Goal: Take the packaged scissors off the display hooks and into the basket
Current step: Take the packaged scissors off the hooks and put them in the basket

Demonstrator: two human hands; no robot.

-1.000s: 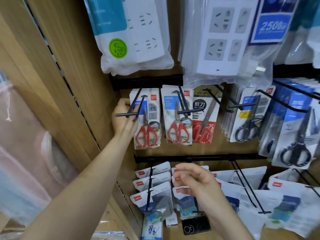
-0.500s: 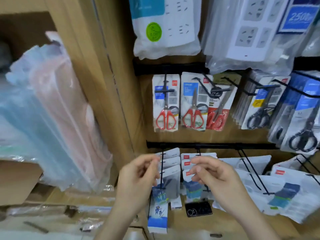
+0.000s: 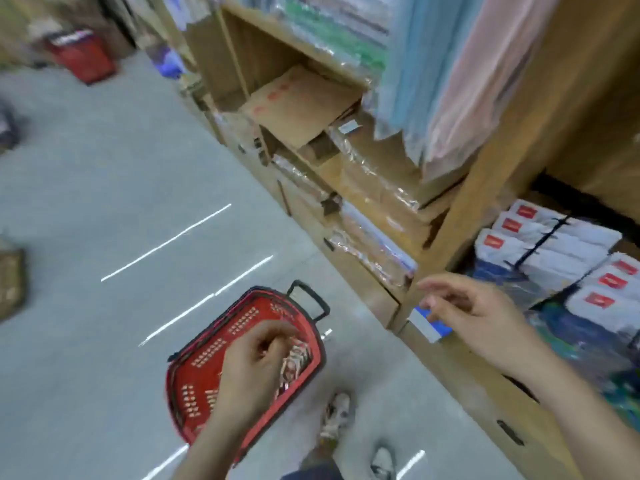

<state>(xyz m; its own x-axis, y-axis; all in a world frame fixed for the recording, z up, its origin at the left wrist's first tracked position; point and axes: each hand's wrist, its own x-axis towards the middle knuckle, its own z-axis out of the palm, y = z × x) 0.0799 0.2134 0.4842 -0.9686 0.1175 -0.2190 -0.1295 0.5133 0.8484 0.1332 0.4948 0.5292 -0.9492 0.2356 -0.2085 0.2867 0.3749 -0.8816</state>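
Note:
The red shopping basket [image 3: 180, 386] with a black handle stands on the grey floor below me. My left hand [image 3: 252, 368] hovers over it with curled fingers. Red-and-white packaged scissors [image 3: 294, 362] lie against the basket's right wall, right at those fingertips. Blur hides whether the fingers grip a pack. My right hand [image 3: 474, 313] hangs in the air beside the wooden shelf unit, fingers loosely spread and holding nothing. The scissor hooks are out of view.
The wooden shelf unit [image 3: 460, 237] runs along the right, with a cardboard box [image 3: 298, 105], wrapped goods and white packs on hooks [image 3: 554, 244]. A small blue-and-white box [image 3: 429, 327] sits on the ledge. My shoe [image 3: 337, 414] is beside the basket. Another red basket [image 3: 81, 57] stands far down the aisle.
My view swung from the scissor hooks down and left to the floor. My left hand left the hook and dropped over the basket. My right hand stayed low, now with open fingers.

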